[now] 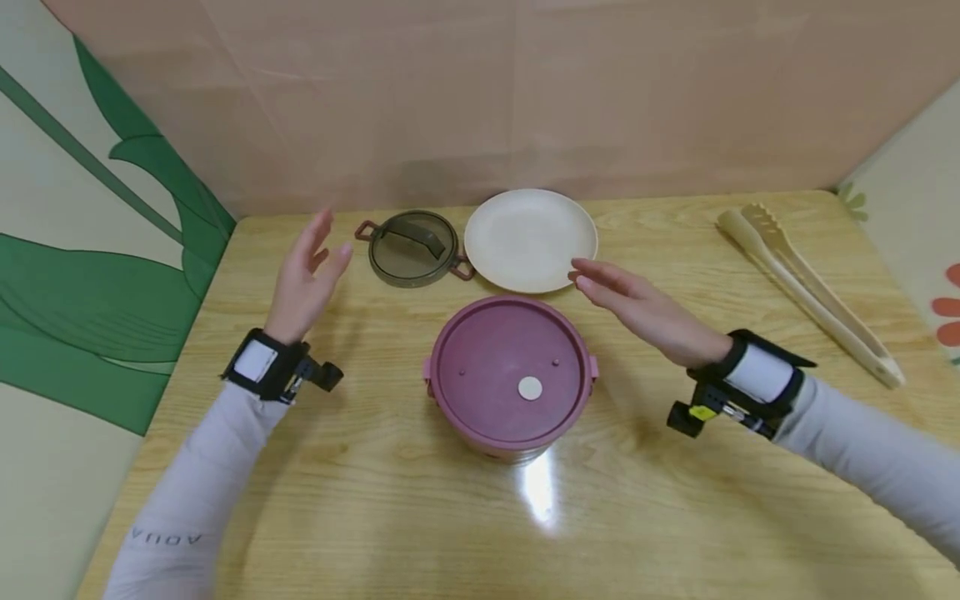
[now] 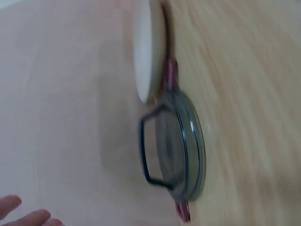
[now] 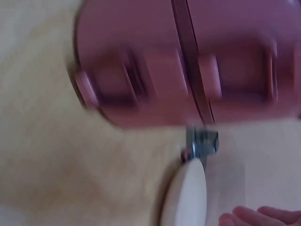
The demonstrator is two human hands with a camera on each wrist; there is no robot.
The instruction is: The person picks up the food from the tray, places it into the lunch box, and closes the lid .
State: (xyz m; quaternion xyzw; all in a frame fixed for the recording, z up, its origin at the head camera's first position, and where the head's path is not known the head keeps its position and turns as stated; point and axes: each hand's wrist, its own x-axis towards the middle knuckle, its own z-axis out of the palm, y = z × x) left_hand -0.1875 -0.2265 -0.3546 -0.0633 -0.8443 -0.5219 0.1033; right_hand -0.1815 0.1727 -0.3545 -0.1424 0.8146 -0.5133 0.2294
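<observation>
In the head view my left hand (image 1: 303, 279) is raised over the left of the table, fingers extended and holding nothing. Nearest to it is a small round dish with a dark see-through lid (image 1: 414, 247), which has an arched black handle and brown side handles. My right hand (image 1: 645, 312) hovers with straight fingers, their tips overlapping the near right rim of a white plate (image 1: 531, 237) in this view. Between the hands stands a maroon lidded pot (image 1: 495, 358), with a white round spot on its lid; the right wrist view shows its side grips (image 3: 110, 82), blurred.
Cream tongs (image 1: 810, 292) lie at the right of the wooden table (image 1: 360, 517). A pinkish cloth wall (image 1: 450, 100) rises along the back edge. Panels with green leaves (image 1: 82, 308) and red petals (image 1: 948, 304) flank the table.
</observation>
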